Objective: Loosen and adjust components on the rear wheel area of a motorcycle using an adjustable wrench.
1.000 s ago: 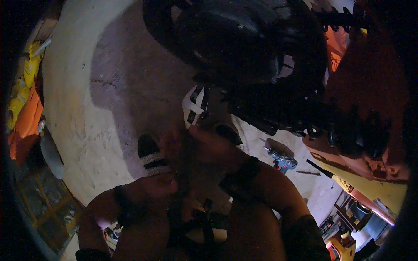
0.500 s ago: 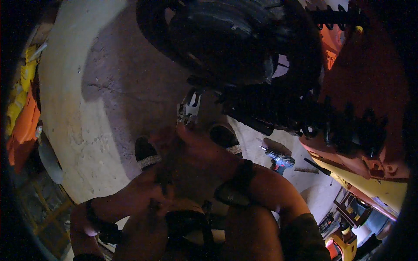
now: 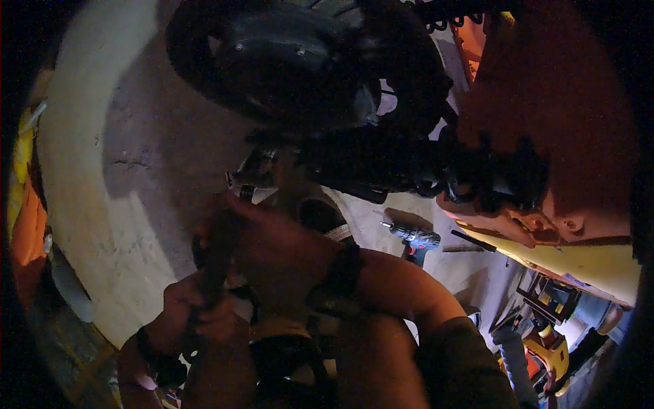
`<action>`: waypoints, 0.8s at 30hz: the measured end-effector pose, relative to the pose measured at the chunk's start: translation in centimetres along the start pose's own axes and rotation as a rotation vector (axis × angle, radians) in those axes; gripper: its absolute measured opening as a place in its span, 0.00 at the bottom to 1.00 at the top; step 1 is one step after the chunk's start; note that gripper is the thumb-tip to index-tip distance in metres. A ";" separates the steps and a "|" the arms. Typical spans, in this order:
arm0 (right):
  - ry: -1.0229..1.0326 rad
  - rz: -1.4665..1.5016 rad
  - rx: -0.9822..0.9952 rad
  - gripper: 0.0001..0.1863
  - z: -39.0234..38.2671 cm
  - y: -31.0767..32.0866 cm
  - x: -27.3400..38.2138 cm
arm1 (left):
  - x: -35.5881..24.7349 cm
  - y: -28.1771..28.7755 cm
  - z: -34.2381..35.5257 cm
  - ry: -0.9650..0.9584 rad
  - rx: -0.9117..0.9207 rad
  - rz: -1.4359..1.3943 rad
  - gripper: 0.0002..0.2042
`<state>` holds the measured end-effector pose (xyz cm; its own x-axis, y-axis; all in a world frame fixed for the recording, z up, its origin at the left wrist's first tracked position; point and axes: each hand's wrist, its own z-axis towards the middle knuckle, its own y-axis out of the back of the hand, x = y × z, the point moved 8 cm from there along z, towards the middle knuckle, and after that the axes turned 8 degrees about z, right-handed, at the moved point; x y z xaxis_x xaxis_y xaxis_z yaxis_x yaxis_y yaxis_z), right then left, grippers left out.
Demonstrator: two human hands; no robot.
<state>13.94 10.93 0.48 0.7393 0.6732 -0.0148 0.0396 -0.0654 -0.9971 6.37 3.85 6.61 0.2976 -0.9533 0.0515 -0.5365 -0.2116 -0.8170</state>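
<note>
In dim light, my right hand (image 3: 262,221) is closed with the thumb along the top, around the upper part of a dark bar-like thing (image 3: 221,255). My left hand (image 3: 211,319) is lower, near my left knee, fingers wrapped about the lower end of this thing. Its exact kind is too dark to tell. Just beyond my right thumb is a shiny metal bracket-like piece (image 3: 257,167), at the end of a dark arm below a black wheel (image 3: 293,61). A black coil-spring shock absorber (image 3: 436,163) extends right from there.
A cordless drill (image 3: 414,238) lies on the concrete floor (image 3: 82,157) right of my hands. An orange-red body panel (image 3: 545,102) fills the right side. Tools and a yellow-orange case (image 3: 548,354) lie at lower right. Orange and yellow things (image 3: 28,218) are at far left.
The view has swung right, so the wheel, drill and panel appear farther left. My left hand has come down, away from my right hand toward my lap.
</note>
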 end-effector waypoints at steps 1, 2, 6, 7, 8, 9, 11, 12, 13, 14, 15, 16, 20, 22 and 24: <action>-0.015 0.059 0.019 0.19 0.2 -0.7 -0.1 | -0.3 -0.6 0.0 -0.009 0.046 0.033 0.25; -0.034 0.013 -0.035 0.20 0.1 -1.4 0.1 | -0.8 0.1 -0.3 -0.007 -0.058 0.216 0.25; -0.043 -0.239 -0.180 0.20 -0.5 -3.7 1.4 | -4.3 1.5 -1.3 0.056 -0.551 0.847 0.24; -0.019 -0.262 -0.178 0.19 -0.6 -3.0 1.5 | -5.2 1.6 -1.7 0.084 -0.705 0.990 0.24; 0.002 -0.285 -0.180 0.19 -0.9 -2.2 1.4 | -5.6 3.4 -1.9 0.106 -0.647 1.075 0.25; 0.038 -0.260 -0.173 0.18 -1.3 0.8 1.0 | -6.5 2.3 -1.8 0.075 -0.689 1.446 0.25; 0.002 -0.365 -0.247 0.17 -0.7 2.8 0.4 | -7.3 -0.3 -2.4 -0.010 -0.767 2.173 0.26; -0.060 -0.505 -0.335 0.16 -0.7 3.8 0.2 | -7.1 -0.2 -2.2 -0.024 -0.766 2.133 0.26; -0.069 -0.570 -0.335 0.16 -0.9 4.0 0.2 | -6.8 0.0 -1.8 -0.039 -0.758 2.093 0.26; -0.081 -0.637 -0.333 0.16 -0.9 3.7 0.4 | -6.6 0.2 -1.4 -0.062 -0.746 2.052 0.25; -0.041 -0.629 -0.242 0.16 -1.2 2.5 0.4 | -6.6 0.4 -1.0 -0.098 -0.760 2.030 0.26; -0.062 -0.495 -0.222 0.16 -1.9 2.1 0.4 | -6.5 0.6 -0.7 -0.134 -0.768 2.007 0.27; -0.351 0.109 -0.328 0.18 -2.2 -7.3 0.3 | -7.0 0.7 -1.6 -0.195 -0.822 2.062 0.29; -0.380 -0.144 -0.537 0.17 -3.9 -6.9 1.6 | -6.5 1.7 -0.8 -0.244 -0.783 2.037 0.28; -0.190 -0.614 -0.691 0.17 -5.1 -7.4 3.8 | -6.5 3.0 -1.1 -0.197 -0.858 2.026 0.27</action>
<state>19.88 10.24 8.18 0.3377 0.8396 0.4255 0.8206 -0.0411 -0.5701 1.99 9.24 4.47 -0.9228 0.0641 -0.3798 -0.2393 0.6773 0.6957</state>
